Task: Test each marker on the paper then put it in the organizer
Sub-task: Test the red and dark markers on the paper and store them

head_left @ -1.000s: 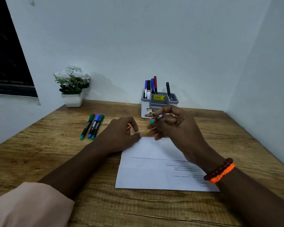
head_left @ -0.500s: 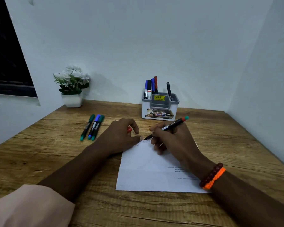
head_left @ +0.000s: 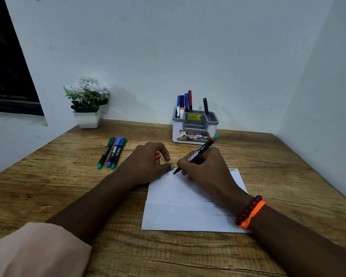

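Peach fabric of a soft sleeve [head_left: 34, 250] covered the left upper arm at the near edge, above a wood-grain tabletop [head_left: 68, 196] with coarse dark streaks. On the right wrist sat a bracelet of round dark-red beads [head_left: 248, 209] beside a woven orange band [head_left: 253, 214]. A flat white paper [head_left: 180, 210], creased across its middle and torn along a perforated far edge, lay under both hands.

The right hand [head_left: 206, 168] gripped a slim black marker [head_left: 198, 153] in a writing hold, its tip touching the paper's far left corner beside a small zigzag scribble [head_left: 168, 174]; the marker's teal-and-red end tilted up to the far right. The left hand [head_left: 148, 162] was curled round an orange-red cap [head_left: 157, 156], its thumb pressing on the paper's corner.

Farther left, three slender markers [head_left: 112, 152], two with green caps and one blue between them, lay side by side and touching on the tabletop. Against the wall stood a boxy grey-and-white plastic organizer [head_left: 194, 126] with a yellow sticker, holding several upright markers. Well to its left, a squat white pot with white flowers [head_left: 86, 102] stood in the corner.
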